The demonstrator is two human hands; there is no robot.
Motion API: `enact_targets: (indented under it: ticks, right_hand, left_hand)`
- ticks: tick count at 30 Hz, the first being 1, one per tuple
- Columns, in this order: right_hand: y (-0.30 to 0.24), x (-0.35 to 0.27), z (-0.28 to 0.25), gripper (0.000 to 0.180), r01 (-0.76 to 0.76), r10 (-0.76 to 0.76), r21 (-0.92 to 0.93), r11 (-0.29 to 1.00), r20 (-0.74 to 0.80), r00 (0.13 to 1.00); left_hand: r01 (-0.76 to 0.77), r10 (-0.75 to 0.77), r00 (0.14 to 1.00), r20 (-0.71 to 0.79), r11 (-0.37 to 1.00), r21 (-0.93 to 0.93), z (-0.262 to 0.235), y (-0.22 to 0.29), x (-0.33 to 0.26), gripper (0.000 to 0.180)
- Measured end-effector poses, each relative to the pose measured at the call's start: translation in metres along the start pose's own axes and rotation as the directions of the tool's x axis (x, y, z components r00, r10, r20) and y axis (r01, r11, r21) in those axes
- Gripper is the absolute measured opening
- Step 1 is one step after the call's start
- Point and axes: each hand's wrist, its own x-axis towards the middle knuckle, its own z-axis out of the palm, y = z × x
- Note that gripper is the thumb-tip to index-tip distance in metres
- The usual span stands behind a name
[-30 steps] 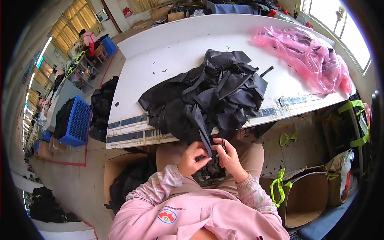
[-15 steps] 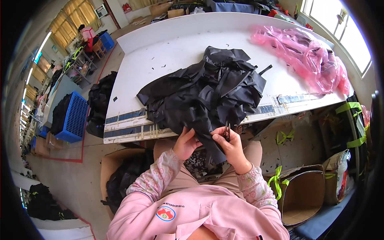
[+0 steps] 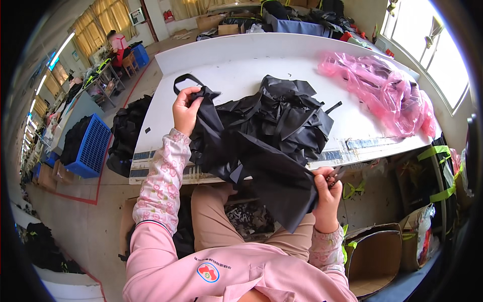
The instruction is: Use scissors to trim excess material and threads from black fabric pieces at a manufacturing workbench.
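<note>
A black fabric piece (image 3: 276, 178) is stretched between my two hands over the table's near edge. My left hand (image 3: 186, 110), raised at the left of the pile, pinches one end, where a black strap loop (image 3: 187, 78) stands up. At the lower right my right hand (image 3: 327, 199) grips the piece's other edge. Dark thread snips (image 3: 335, 176) are also held in that hand, their tips pointing up and to the right. Behind the stretched piece lies a crumpled heap of black fabric (image 3: 297, 113) on the white table (image 3: 231, 70).
Pink plastic film (image 3: 382, 95) lies at the table's right. A blue crate (image 3: 93, 148) with black fabric stands on the left floor, and an open cardboard box (image 3: 375, 256) at lower right. Dark scraps (image 3: 249, 217) lie below the table edge. A person (image 3: 118, 48) works far left.
My left hand has moved up and left with one end of the fabric piece. My right hand has moved right and down, spreading the piece out. The view has tilted slightly up.
</note>
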Motion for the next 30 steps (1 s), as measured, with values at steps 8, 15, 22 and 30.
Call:
enact_targets:
  ticks: [8, 15, 22, 30]
  right_hand:
    - [-0.021, -0.005, 0.001, 0.01, -0.06, 0.066, 0.209, 0.976, -0.018, 0.998]
    - [-0.028, -0.004, -0.019, 0.015, -0.048, 0.078, 0.206, 0.977, -0.143, 0.987]
    - [-0.007, 0.005, -0.046, 0.021, 0.114, -0.176, -0.244, 0.963, -0.249, 0.953]
    - [-0.012, 0.008, -0.153, 0.016, 0.036, -0.202, -0.662, 0.749, -0.177, 0.963]
  left_hand:
    - [0.005, -0.654, 0.634, 0.413, 0.538, 0.843, 0.003, -0.103, -0.062, 0.1]
    - [-0.092, -0.207, 0.857, 0.471, 0.839, 0.536, 0.021, -0.079, -0.079, 0.067]
    - [-0.454, 0.06, 0.623, 0.78, 0.839, 0.298, 0.035, -0.027, -0.142, 0.041]
    - [0.714, -0.24, 0.284, 0.928, 0.699, -0.038, -0.005, 0.055, -0.11, 0.035]
